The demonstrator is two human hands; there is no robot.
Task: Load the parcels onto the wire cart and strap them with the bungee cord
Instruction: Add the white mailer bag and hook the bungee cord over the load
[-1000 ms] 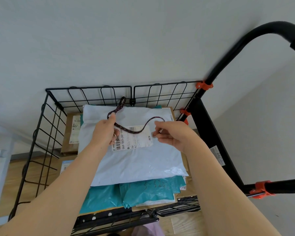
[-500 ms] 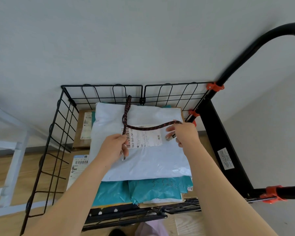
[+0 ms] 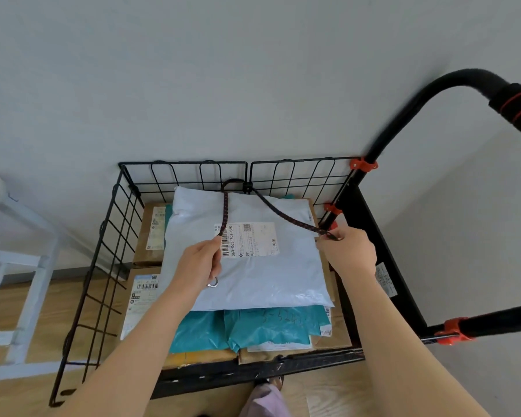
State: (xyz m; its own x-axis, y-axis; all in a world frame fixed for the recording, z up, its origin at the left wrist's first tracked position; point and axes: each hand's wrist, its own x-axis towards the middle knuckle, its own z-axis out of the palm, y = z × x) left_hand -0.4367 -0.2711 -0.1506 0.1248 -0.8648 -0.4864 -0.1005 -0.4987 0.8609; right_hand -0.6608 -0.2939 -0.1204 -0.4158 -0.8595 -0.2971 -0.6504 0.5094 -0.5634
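Note:
A black wire cart holds stacked parcels: a white poly mailer with a label on top, teal mailers under it, brown boxes below. A dark bungee cord loops round the far wire panel and runs back in two strands over the white mailer. My left hand grips one strand, and a metal hook sticks out below its fingers. My right hand pinches the other end near the cart's right post.
The cart's black padded handle with orange clamps rises at the right. A white frame stands at the left on the wooden floor. A grey wall lies just beyond the cart. A foot shows at the cart's near edge.
The cord was slack and curved between my hands over the mailer. Now it runs taut from the far panel in two strands, with my hands drawn further apart, the right toward the right post.

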